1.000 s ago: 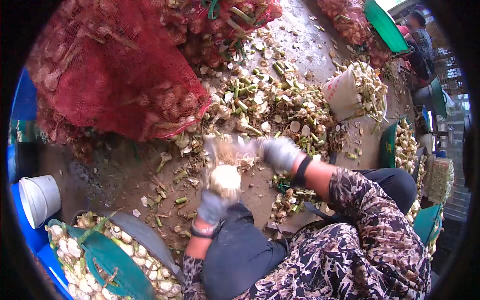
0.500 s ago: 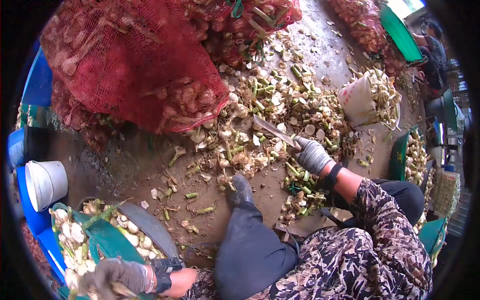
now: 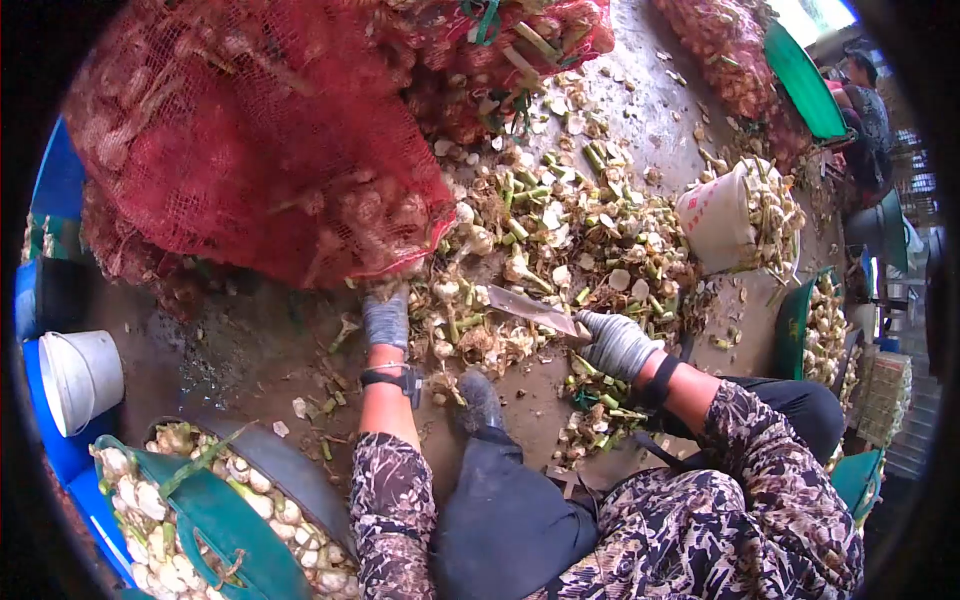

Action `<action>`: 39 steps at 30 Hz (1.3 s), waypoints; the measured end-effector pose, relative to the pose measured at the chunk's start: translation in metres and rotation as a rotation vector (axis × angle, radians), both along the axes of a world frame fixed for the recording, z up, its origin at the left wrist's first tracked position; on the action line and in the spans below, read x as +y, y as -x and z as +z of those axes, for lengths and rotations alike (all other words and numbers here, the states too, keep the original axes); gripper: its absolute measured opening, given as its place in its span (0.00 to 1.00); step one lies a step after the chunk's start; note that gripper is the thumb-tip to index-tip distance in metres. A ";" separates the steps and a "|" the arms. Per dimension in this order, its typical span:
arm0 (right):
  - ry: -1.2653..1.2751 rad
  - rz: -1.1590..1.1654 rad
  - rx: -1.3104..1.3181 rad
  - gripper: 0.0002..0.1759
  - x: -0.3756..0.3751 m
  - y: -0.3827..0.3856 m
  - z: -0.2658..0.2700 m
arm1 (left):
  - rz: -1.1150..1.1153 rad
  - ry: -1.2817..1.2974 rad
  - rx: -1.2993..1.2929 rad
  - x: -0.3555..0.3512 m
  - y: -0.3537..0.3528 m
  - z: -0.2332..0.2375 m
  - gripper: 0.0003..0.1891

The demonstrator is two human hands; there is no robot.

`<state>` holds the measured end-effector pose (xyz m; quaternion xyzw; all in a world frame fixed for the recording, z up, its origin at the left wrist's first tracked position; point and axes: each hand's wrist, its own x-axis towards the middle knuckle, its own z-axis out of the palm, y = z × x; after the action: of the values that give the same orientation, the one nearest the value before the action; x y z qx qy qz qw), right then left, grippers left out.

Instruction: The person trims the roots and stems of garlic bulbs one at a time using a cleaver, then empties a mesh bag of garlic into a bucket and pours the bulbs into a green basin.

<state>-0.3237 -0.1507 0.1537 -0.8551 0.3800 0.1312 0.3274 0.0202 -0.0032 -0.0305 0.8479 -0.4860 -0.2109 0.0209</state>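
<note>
My right hand (image 3: 617, 346), in a grey glove, is closed around the handle of a knife (image 3: 530, 309). Its broad blade points left over the garlic heap. My left hand (image 3: 386, 322), also gloved, reaches to the lower edge of a red mesh bag (image 3: 270, 160) full of garlic. The bag and loose garlic hide its fingertips, so I cannot see whether it grips anything. Loose garlic bulbs (image 3: 478, 240) with stalks lie just right of that hand. Cut stems and root trimmings (image 3: 610, 235) are strewn around the blade.
Green tubs (image 3: 225, 510) of trimmed garlic stand at lower left, beside a white bucket (image 3: 85, 375). A tipped white bucket (image 3: 715, 220) spills garlic at right. Another green basket (image 3: 795, 320) holds garlic. A person (image 3: 868, 120) is at upper right.
My left hand has moved from the garlic tub at lower left up to the red mesh bag. My right hand and the knife have shifted slightly down and left.
</note>
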 end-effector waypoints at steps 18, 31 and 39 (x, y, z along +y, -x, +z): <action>-0.107 0.315 -0.110 0.08 0.024 -0.051 0.054 | 0.465 0.661 1.463 0.080 0.121 0.120 0.13; -0.468 -0.171 -0.327 0.26 0.022 -0.078 0.055 | 0.082 0.658 0.811 0.027 0.133 0.198 0.25; -0.943 -0.641 -0.248 0.18 0.042 -0.068 0.040 | 0.292 0.669 1.045 0.046 0.135 0.137 0.32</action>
<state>-0.2558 -0.1085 0.1936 -0.4682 0.4791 0.0796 0.7382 -0.1145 0.0426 0.1066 0.6383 -0.3305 -0.4287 0.5473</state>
